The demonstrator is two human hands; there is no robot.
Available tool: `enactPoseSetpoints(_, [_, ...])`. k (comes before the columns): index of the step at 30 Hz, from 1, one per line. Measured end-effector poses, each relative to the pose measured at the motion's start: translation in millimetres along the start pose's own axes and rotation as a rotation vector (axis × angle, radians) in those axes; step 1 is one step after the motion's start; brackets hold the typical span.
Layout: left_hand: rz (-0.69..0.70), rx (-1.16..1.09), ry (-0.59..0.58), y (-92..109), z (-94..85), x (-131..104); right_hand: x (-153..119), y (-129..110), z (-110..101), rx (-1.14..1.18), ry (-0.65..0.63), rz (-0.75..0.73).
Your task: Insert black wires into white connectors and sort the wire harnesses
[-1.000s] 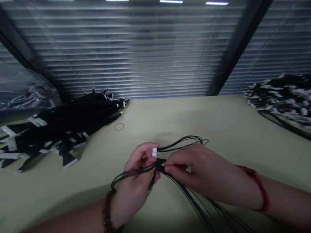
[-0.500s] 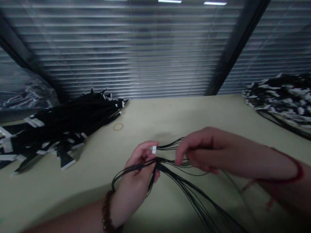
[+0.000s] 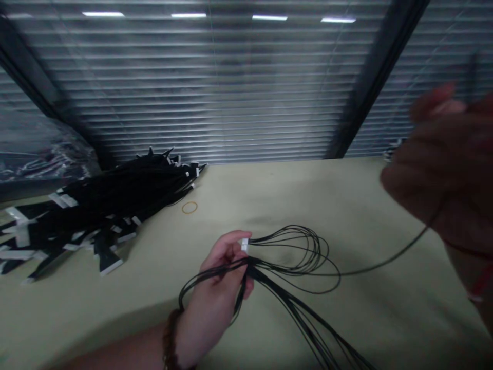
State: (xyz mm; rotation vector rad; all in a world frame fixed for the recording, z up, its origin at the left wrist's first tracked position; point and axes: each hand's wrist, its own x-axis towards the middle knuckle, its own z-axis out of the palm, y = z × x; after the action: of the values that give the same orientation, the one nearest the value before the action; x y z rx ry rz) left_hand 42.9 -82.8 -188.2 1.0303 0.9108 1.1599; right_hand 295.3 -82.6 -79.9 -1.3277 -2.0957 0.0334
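Note:
Low in the middle, my left hand (image 3: 223, 288) is closed round a bundle of thin black wires (image 3: 296, 298), its thumb across them. A small white connector (image 3: 245, 245) shows between its fingertips. From the connector, several wires (image 3: 308, 239) bend round in a loop and come back to the hand; others trail down to the lower right. My right hand (image 3: 442, 149), raised on the right and blurred, is closed on one black wire (image 3: 389, 261), which runs from the loop up to it. A dark blurred end sticks up above its fingers.
At the left lies a heap of black cables with white connectors (image 3: 127, 192). A thin yellow-orange ring (image 3: 189, 207) rests beside it. Clear plastic wrapping (image 3: 50, 149) is at the far left. Window blinds (image 3: 239, 92) rise behind the pale table (image 3: 277, 190).
My right hand has gone up and right from the wires beside the connector, drawing one wire with it. The wire loop now shows fully. My left hand keeps its hold.

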Motion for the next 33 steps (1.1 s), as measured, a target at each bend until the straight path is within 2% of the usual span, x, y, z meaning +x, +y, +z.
enactPoseSetpoints(2, [0.001, -0.023, 0.012, -1.6, -0.7, -0.9, -0.7, -24.0, 15.3, 0.173, -0.154, -0.016])
enactPoseSetpoints(4, [-0.005, -0.047, 0.02, -2.2, -1.0, -2.1, -3.8, -45.3, 37.0, 0.212, -0.253, -0.04])
enactPoseSetpoints(7, [-0.015, -0.075, 0.003, -1.8, -0.3, -3.3, -11.9, -60.9, 68.1, -0.03, -0.185, -0.119])
enactPoseSetpoints(10, [-0.004, -0.111, -0.028, -2.7, 0.0, -4.0, -17.4, -59.9, 82.5, -0.126, -0.117, -0.196])
enactPoseSetpoints(16, [0.017, -0.102, -0.039, -8.1, -2.6, -4.9, -17.5, -55.3, 79.9, -0.097, -0.086, -0.218])
enactPoseSetpoints(26, [-0.002, -0.092, -0.028, -5.0, -0.1, -6.1, -18.1, -56.9, 79.5, -0.108, -0.059, -0.249])
enactPoseSetpoints(33, [0.032, -0.013, -0.103, -6.4, -1.0, -6.6, -18.5, -60.3, 78.8, -0.129, -0.078, -0.274])
